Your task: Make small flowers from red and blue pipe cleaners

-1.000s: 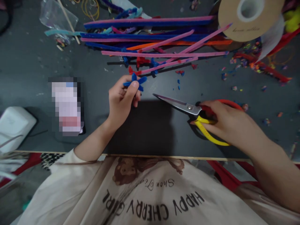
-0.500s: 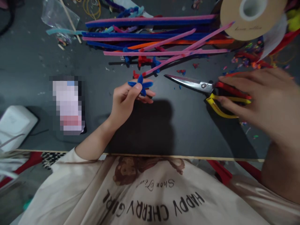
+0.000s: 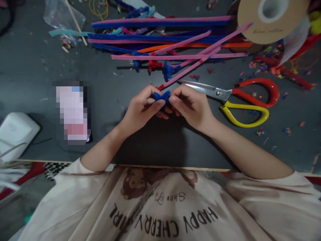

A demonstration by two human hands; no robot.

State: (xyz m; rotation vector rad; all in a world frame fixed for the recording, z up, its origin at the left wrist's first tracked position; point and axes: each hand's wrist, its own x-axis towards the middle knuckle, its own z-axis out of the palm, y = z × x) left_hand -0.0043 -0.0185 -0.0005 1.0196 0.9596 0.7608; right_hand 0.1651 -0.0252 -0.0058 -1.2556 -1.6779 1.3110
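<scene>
Between my two hands is a small blue pipe-cleaner flower (image 3: 162, 96), its petals partly hidden by my fingers. My left hand (image 3: 141, 108) pinches it from the left with thumb and fingers. From the right, the thumb and fingertips of my right hand (image 3: 194, 107) close on its edge. The scissors (image 3: 224, 94), with one red and one yellow handle, lie on the table just right of my right hand, their blades slightly apart. Just beyond my hands, a pink pipe cleaner (image 3: 192, 68) with a red end slants away.
Pink, blue and orange pipe cleaners (image 3: 160, 23) lie in a bundle at the back. A ribbon spool (image 3: 247, 20) stands back right, with fuzzy scraps (image 3: 272, 65) near it. A blurred-out phone (image 3: 71, 113) and a white device (image 3: 18, 137) are on the left.
My right hand has put the scissors down on the right and come over to the blue flower. My left hand has shifted slightly right, and the flower's petals are now bunched closer.
</scene>
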